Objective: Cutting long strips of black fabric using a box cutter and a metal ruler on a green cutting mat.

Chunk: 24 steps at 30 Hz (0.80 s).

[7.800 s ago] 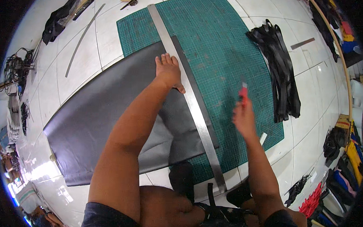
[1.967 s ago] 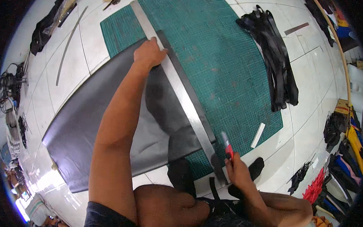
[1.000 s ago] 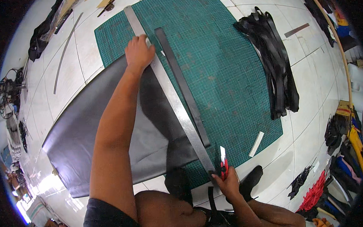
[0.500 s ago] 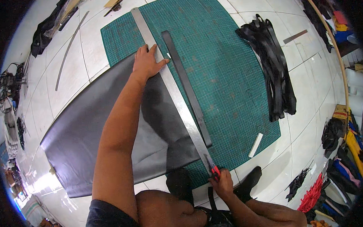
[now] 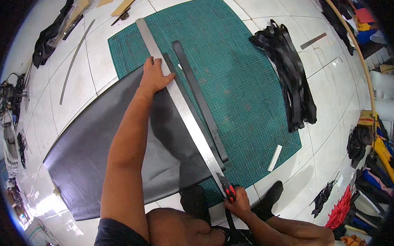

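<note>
A long steel ruler (image 5: 189,119) lies slantwise across a sheet of black leather-like material (image 5: 118,137). My left hand (image 5: 154,77) presses on the ruler's upper part, thumb and fingers spread. At the near end of the ruler, my right hand (image 5: 239,203) is closed around a red and black utility knife (image 5: 231,192); its tip is hard to make out. Along the ruler's right side a narrow band of the black sheet shows. A separate cut black strip (image 5: 198,92) lies just right of that band, on the green cutting mat (image 5: 246,90).
A bundle of black strips (image 5: 289,78) lies over the mat's right edge. A small white bar (image 5: 274,158) sits near the mat's lower right corner. My feet and bent legs are at the near edge. Piled coloured cloth (image 5: 380,159) and red cord (image 5: 340,210) lie at the right.
The ruler has shifted slightly left over the black sheet, with my left hand on it, so a band of the sheet now shows along its right side. The right hand still holds the knife.
</note>
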Tool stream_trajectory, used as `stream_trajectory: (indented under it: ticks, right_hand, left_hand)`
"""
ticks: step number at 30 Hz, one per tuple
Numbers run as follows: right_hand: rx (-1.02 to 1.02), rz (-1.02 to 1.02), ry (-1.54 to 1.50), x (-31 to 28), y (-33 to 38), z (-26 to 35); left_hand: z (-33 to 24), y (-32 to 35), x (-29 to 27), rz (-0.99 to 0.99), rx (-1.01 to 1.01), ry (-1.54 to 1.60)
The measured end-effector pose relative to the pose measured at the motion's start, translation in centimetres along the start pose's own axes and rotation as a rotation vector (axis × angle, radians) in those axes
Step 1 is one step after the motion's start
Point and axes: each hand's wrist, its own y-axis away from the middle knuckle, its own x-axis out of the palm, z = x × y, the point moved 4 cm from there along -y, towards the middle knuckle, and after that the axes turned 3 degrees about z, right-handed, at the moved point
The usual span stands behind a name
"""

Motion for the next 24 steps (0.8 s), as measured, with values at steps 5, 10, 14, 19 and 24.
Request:
stream_trajectory:
  ticks: [5, 10, 14, 19, 24]
  right_hand:
    - [0.007, 0.079, 0.008, 0.8, -0.4, 0.4]
    - [-0.023, 0.072, 0.029, 1.5, 0.2, -1.1]
    - [-0.22, -0.037, -0.13, 1.7, -1.0, 2.7]
    - [0.001, 0.029, -0.171, -0.6, 1.0, -1.3]
    - [-0.172, -0.04, -0.108, 0.8, 0.7, -0.1]
  left_hand:
    - [0.9, 0.1, 0.2, -0.008, 0.008, -0.088]
    - [2.1, -1.7, 2.3, -0.047, 0.224, -0.101]
    - [18.8, -4.0, -0.3, -0.106, 0.318, -0.467]
    - [1.4, -2.6, 5.0, 0.193, 0.084, -0.511]
    - [10.1, -4.7, 4.9, 0.091, 0.036, -0.496]
